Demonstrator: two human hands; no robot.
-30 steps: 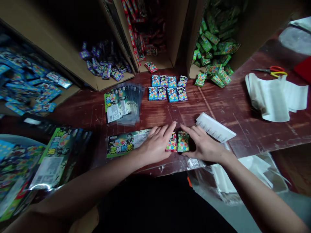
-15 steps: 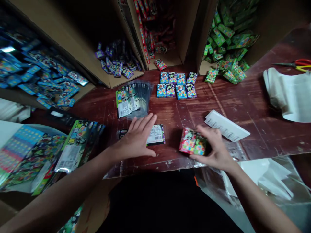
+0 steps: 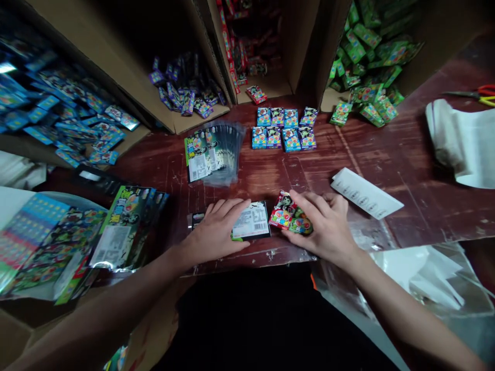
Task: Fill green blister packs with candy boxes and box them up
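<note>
My left hand [image 3: 218, 232] lies over a printed plastic pouch [image 3: 253, 221] near the table's front edge. Its fingers rest along the far side and the thumb along the near side, holding the pouch and covering its middle. A white barcode label shows to the right of the fingers. My right hand [image 3: 325, 221] is closed around small cartoon-printed boxes, a red box [image 3: 283, 211] and a green box [image 3: 300, 222] side by side, just right of the pouch. The palm hides whatever else is in its grip.
Blue and purple boxes [image 3: 284, 129] stand in two rows beyond my hands. Fanned pouches [image 3: 216, 152] lie left of them. Open cartons at the back hold purple boxes [image 3: 189, 98], red ones and green boxes [image 3: 365, 98]. Folded white paper [image 3: 365, 193] and pliers [image 3: 479, 96] lie right.
My right hand has brought the red and green boxes left, closer to the pouch. My left hand has come down onto the pouch, which has shifted slightly toward me.
</note>
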